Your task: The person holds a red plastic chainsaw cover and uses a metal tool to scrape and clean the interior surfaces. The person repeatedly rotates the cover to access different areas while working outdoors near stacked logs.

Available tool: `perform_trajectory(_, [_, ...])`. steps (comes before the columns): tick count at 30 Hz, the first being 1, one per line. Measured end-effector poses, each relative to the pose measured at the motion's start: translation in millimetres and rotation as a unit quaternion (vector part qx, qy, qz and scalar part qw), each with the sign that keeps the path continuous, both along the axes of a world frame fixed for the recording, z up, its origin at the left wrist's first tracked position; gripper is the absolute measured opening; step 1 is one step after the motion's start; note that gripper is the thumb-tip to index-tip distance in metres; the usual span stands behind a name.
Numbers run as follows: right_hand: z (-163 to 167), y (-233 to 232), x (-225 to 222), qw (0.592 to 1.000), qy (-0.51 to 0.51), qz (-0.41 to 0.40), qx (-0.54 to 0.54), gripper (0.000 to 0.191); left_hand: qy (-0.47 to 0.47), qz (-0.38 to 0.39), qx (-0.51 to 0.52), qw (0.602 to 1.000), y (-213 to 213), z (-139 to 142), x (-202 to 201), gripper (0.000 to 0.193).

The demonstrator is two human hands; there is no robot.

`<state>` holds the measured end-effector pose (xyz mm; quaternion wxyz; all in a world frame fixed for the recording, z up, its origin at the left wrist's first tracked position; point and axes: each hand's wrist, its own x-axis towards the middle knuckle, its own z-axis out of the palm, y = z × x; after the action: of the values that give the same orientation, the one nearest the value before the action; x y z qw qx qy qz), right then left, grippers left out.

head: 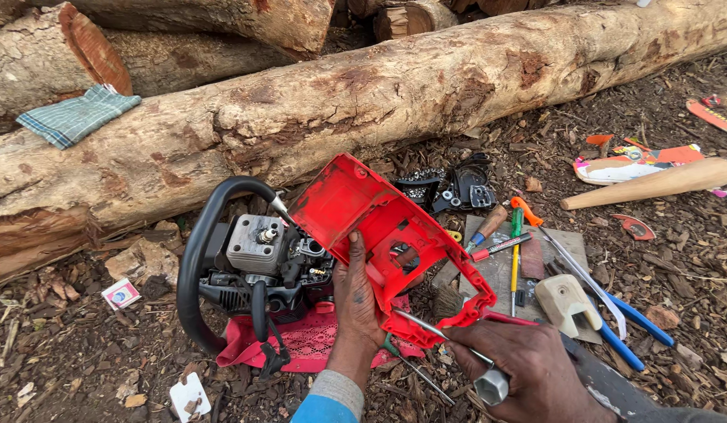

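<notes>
Lying across the top of the ground is a big long log (426,86), with more logs behind it and a checked cloth (77,115) on one of them. Just in front of the log sits a chainsaw body (258,270) with its cover off, so the grey motor shows, and a black loop handle bends around it. It rests on a red cloth (301,345) spread on the wood chips. The red plastic cover (379,227) is tipped up beside the motor. The left hand (357,301) holds this cover from below, with the thumb pressed on its inside. The right hand (536,368) is closed around a thin metal tool (438,333), whose tip touches the cover's lower edge. To the right lie a wooden stick (653,186), blue pliers (630,329), screwdrivers (500,243) and a saw chain (422,186).
</notes>
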<state>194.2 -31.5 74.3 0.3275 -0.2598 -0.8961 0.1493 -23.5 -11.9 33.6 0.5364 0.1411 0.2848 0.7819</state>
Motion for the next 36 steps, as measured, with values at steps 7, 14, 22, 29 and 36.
perform_trajectory(7, [-1, -1, -1, 1.000, -0.030, -0.002, 0.005, 0.016, 0.004, 0.031, 0.042, 0.999, 2, -5, 5, 0.059])
perform_trajectory(14, [-3, -3, -1, 0.999, -0.018, -0.025, -0.027, 0.015, 0.001, 0.096, 0.029, 0.995, 5, -15, 2, 0.058])
perform_trajectory(22, [-8, -6, -5, 0.999, -0.008, -0.009, 0.036, 0.020, 0.032, 0.137, 0.014, 0.990, 4, -18, 8, 0.063])
perform_trajectory(29, [-9, -13, -9, 0.999, -0.012, -0.032, 0.012, 0.020, -0.011, 0.143, 0.036, 0.989, 1, -10, 10, 0.068])
perform_trajectory(36, [6, -5, 0, 0.999, -0.005, 0.029, -0.018, 0.023, -0.010, 0.064, -0.033, 0.997, 0, -11, 3, 0.073])
